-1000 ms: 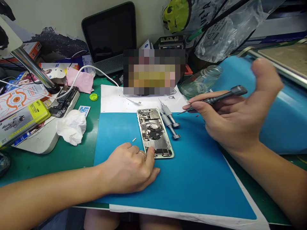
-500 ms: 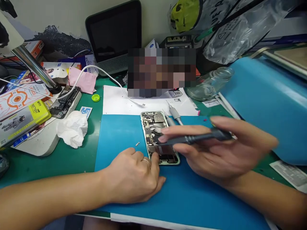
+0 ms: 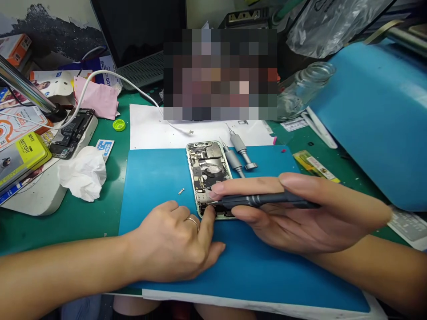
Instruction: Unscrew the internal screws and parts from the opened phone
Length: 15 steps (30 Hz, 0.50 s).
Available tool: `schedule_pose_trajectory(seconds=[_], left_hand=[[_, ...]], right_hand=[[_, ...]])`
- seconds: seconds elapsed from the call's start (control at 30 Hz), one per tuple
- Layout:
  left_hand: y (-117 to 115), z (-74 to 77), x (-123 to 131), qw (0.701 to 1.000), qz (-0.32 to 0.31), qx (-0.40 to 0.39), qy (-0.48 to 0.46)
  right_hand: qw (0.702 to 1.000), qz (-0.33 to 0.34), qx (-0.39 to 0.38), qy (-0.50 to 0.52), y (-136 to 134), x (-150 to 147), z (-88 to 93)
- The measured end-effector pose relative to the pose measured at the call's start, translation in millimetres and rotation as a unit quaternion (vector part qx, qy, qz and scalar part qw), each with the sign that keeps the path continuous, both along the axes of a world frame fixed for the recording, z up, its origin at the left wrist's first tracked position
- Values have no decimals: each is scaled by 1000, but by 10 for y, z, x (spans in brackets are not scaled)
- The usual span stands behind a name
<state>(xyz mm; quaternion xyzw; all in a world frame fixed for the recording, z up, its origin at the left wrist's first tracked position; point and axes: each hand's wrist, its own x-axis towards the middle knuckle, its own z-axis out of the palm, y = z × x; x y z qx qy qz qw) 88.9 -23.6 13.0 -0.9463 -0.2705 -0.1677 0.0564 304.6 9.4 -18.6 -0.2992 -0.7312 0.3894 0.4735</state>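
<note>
An opened smartphone (image 3: pixel 213 169) lies on the blue mat (image 3: pixel 150 173) with its inner boards showing. My left hand (image 3: pixel 180 244) rests on the mat with its fingers curled, and its index fingertip presses the lower left part of the phone. In my right hand (image 3: pixel 307 213) a dark screwdriver (image 3: pixel 253 201) is held nearly level, its thin tip low over the phone beside the left index finger. Whether the tip touches a screw I cannot tell. A small metal piece (image 3: pixel 181 191) sits on the mat left of the phone.
Two grey screwdrivers (image 3: pixel 238 146) lie right of the phone. A crumpled tissue (image 3: pixel 83 173) and another opened phone (image 3: pixel 73 133) are at left. Behind are a white cable (image 3: pixel 123 78), a green cap (image 3: pixel 119 125) and a glass jar (image 3: pixel 307 89). White tweezers (image 3: pixel 320 129) lie at right.
The view has tipped down and shifted slightly right. My right hand has brought the screwdriver lower on the phone, close to the left index finger, which still presses there.
</note>
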Motion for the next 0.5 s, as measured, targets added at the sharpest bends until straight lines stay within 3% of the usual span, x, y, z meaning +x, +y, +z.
schedule_pose_trajectory(seconds=[0.13,0.3,0.5], left_hand=[[2,-8,-1,1000,-3,-3,12],[9,-25,6,1000,-13,6,5],[19,6,6,1000,-12,11,6]], right_hand=[[996,-17,90,-8,26,-60,180],[993,-53,100,-31,49,-122,251],[996,-25,76,-28,52,-131,205]])
